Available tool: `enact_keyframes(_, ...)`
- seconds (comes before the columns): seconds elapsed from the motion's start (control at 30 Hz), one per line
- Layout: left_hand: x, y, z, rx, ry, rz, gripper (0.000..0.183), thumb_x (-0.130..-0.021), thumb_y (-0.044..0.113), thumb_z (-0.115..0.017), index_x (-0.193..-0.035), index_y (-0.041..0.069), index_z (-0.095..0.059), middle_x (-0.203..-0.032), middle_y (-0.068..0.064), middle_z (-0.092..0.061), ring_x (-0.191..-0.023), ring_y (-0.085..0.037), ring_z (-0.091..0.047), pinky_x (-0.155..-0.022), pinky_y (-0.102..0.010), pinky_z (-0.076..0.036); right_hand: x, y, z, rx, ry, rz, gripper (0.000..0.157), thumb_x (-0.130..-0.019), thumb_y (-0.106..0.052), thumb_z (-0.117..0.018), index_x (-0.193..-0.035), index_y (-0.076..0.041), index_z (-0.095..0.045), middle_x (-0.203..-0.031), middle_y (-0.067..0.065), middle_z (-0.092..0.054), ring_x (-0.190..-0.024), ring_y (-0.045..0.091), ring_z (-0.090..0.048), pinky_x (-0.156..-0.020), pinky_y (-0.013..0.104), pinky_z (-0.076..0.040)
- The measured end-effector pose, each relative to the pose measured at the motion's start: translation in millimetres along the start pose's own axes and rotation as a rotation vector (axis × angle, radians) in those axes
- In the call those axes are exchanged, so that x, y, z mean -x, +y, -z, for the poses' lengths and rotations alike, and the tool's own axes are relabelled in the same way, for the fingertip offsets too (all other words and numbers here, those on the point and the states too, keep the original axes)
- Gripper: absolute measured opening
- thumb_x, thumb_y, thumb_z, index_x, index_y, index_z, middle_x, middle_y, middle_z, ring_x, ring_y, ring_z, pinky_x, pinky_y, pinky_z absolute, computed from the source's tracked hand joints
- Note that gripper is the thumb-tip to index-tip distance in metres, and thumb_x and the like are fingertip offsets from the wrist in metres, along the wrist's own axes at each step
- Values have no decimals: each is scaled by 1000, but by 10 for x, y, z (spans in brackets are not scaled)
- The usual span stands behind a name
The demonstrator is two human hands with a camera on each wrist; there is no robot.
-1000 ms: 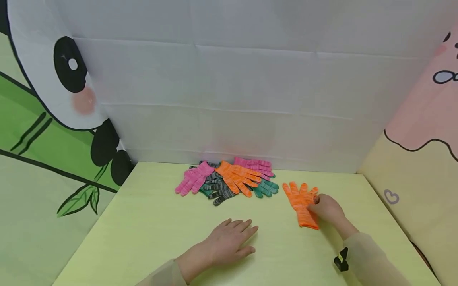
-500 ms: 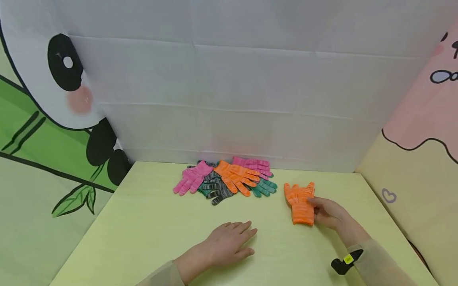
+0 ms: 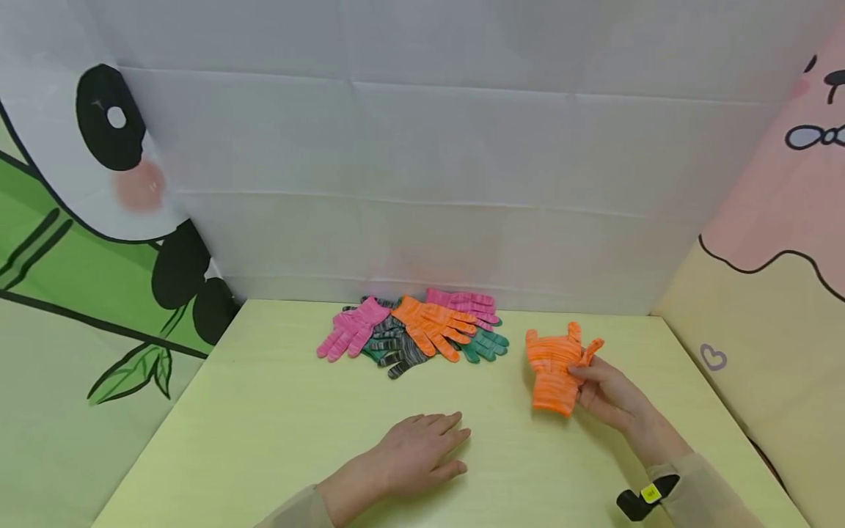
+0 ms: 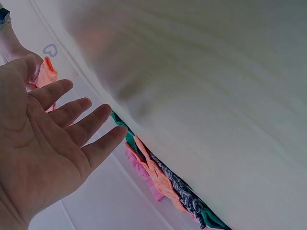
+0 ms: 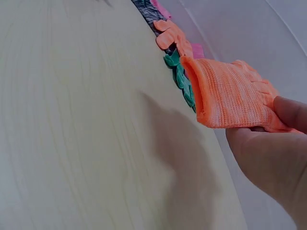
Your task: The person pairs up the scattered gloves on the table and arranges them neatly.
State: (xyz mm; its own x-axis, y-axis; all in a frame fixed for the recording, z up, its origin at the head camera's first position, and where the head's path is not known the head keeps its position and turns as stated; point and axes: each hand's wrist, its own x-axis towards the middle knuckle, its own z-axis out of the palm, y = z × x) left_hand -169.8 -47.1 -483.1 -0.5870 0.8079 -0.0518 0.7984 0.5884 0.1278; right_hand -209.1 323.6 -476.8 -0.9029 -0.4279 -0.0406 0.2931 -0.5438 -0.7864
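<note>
On the right side in the head view, my right hand (image 3: 612, 394) pinches an orange knit glove (image 3: 553, 372) by its side edge, thumb in front. The right wrist view shows the glove's cuff (image 5: 204, 93) facing the camera, raised over the table with a shadow below. My left hand (image 3: 422, 451) hovers palm down near the front middle, fingers spread and holding nothing. Against the back lies a heap of gloves: a pink glove (image 3: 354, 328), another orange glove (image 3: 436, 324), dark grey striped gloves (image 3: 404, 353), a green glove (image 3: 485, 345) and a deeper pink glove (image 3: 465, 304).
The pale yellow table (image 3: 277, 411) meets a white sheet (image 3: 436, 169) right behind the heap. Printed cartoon panels flank it, a green panel (image 3: 39, 213) at left and a pink and cream panel (image 3: 759, 308) at right. A dark wrist device (image 3: 647, 499) sits at the right sleeve.
My right hand has picked up the orange glove by its edge; the glove, flat on the table before, now stands raised and turned, its fingers partly folded. The left hand has stayed nearly still.
</note>
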Motion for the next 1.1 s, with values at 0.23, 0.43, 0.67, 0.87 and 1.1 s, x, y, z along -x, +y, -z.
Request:
enact_keyframes(0.23, 21, 12, -4, 9, -4, 7, 62, -93, 61, -24, -141, 26, -40, -147, 1, -34, -129, -19, -38, -101, -43, -35, 35, -6, -181, 25, -108, 19, 43, -95, 12, -25, -133, -9, -29, -129, 11, -46, -120, 29, -47, -102, 48, -32)
enact_keyframes(0.43, 23, 38, 2, 40, -17, 1, 62, -93, 62, -24, -142, 28, -39, -147, 3, -33, -129, -18, -38, -100, -45, -36, 104, -26, -337, 71, -108, 35, 40, -95, 14, -26, -129, -4, -37, -128, 15, -50, -119, 32, -48, -99, 48, -35)
enact_keyframes(0.67, 35, 84, 35, 20, 10, -24, 61, -94, 60, -24, -143, 26, -38, -147, 2, -33, -128, -18, -39, -100, -46, -36, 191, -41, -369, 130, -117, 21, 36, -94, 13, -30, -127, -2, -34, -120, 13, -52, -110, 29, -55, -93, 43, -43)
enact_keyframes(0.87, 22, 97, 50, 11, 28, -33, 60, -94, 59, -25, -142, 26, -39, -147, 1, -34, -127, -19, -40, -100, -47, -36, 229, 33, -151, 260, 23, -138, 53, -95, 8, -36, -141, 3, -9, -127, 18, -47, -115, 31, -51, -94, 42, -43)
enact_keyframes(1.1, 15, 97, 29, 36, -2, -32, 60, -95, 59, -25, -143, 26, -36, -148, 1, -33, -128, -18, -39, -100, -47, -35, 272, 120, -26, 427, 281, -251, 44, -95, -13, -51, -130, 4, -31, -108, 10, -56, -91, 21, -58, -80, 34, -51)
